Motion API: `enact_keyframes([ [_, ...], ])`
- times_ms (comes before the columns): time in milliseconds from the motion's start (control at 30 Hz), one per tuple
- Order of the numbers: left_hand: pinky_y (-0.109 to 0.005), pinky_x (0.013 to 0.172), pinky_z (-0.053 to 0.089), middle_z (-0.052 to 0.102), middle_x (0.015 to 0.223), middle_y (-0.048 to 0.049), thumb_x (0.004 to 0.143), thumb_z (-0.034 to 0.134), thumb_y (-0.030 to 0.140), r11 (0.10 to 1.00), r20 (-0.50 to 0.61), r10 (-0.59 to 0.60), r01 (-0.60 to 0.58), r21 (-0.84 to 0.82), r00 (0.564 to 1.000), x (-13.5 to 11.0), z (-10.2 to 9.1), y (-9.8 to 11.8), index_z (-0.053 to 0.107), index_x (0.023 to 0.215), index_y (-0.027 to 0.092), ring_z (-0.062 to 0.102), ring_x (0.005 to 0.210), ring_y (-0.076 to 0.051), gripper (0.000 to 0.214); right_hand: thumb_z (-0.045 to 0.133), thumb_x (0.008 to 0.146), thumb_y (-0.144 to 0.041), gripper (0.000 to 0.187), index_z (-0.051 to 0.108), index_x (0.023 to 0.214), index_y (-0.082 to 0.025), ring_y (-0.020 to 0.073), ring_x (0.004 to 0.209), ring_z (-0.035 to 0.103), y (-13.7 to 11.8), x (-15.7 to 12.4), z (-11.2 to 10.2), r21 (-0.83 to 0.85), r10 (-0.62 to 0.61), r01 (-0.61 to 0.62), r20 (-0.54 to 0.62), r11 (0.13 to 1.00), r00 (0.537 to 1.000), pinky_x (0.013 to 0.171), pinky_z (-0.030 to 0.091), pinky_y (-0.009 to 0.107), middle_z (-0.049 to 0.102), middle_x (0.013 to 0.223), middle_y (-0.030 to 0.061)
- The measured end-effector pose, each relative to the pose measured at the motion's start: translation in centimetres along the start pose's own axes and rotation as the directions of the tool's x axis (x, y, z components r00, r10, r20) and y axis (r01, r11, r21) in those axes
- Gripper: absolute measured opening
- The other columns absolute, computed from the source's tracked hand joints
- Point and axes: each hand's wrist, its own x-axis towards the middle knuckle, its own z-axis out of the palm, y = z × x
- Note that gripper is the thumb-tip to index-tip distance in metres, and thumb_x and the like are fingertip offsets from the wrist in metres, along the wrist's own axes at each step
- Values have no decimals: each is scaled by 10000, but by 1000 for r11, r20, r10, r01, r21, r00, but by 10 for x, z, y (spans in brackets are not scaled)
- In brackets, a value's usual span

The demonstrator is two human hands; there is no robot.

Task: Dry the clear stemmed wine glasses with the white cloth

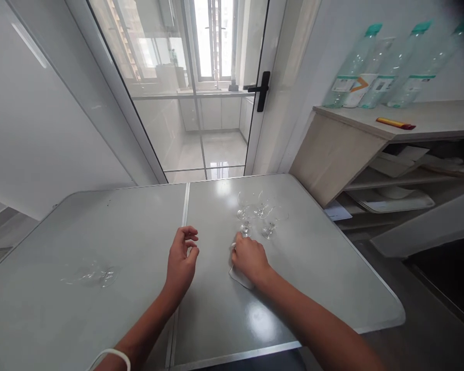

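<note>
My right hand (251,258) is closed on a white cloth (239,278), which lies flat on the table and is partly hidden under the palm. Just beyond its fingertips is a group of several clear stemmed glasses (268,230); their transparent bowls are hard to make out. My left hand (182,253) is raised over the middle of the table near the seam, fingers loosely curved and apart, with nothing in it. Off to the left, one more clear stemmed glass (107,277) appears to lie on its side.
The grey table (139,226) has a metal seam (185,203) down its middle. Behind it stands a glass door with a black handle (262,91). To the right, a shelf unit (320,149) carries several plastic bottles (348,77) and a yellow-red packet (394,123).
</note>
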Motion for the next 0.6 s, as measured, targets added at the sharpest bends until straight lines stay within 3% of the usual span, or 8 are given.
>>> enact_keyframes([
  [67,-332,781,502,625,1058,-40,768,593,111,998,0,13,-13,62,1000,-6,-15,7,622,1050,260,627,932,-217,320,527,928,-165,236,629,1131,-102,293,875,764,3,2,-1,4,39,-39,0,999,999,686,462,315,754,913,165],
  [167,-344,803,506,612,1079,-38,787,633,154,983,-183,82,-48,178,980,-23,-46,5,614,1061,254,620,881,-206,293,517,935,-167,182,653,1051,-133,277,856,751,5,1,0,13,-6,6,-7,1000,1000,693,451,306,752,904,148],
  [300,-360,814,493,589,1059,-41,836,660,199,904,-456,222,-7,428,862,-51,-93,-8,597,1064,231,590,849,-200,239,522,965,-220,132,649,970,-186,228,858,708,1,-3,4,137,-233,243,-82,960,969,718,426,284,740,959,96],
  [400,-387,826,479,574,1083,-66,854,670,221,825,-544,333,42,564,770,-65,-123,-19,591,1063,213,566,911,-229,224,514,996,-321,163,631,1001,-208,200,851,663,-4,-6,7,387,-396,420,-144,821,907,768,438,289,718,963,44],
  [467,-419,876,471,560,1129,-93,850,706,257,784,-580,378,85,615,722,-69,-139,-26,588,1107,201,540,1042,-273,289,535,973,-346,158,611,1027,-219,193,845,634,-6,-6,8,531,-451,455,-147,715,880,792,449,296,691,944,16],
  [600,-527,1048,419,489,1301,-154,780,824,386,747,-667,360,226,625,653,-64,-166,-46,475,1343,159,484,1204,-318,700,511,857,-176,243,585,1083,-228,180,856,597,-5,-5,7,651,-506,453,-122,609,854,794,447,288,651,972,-2],
])
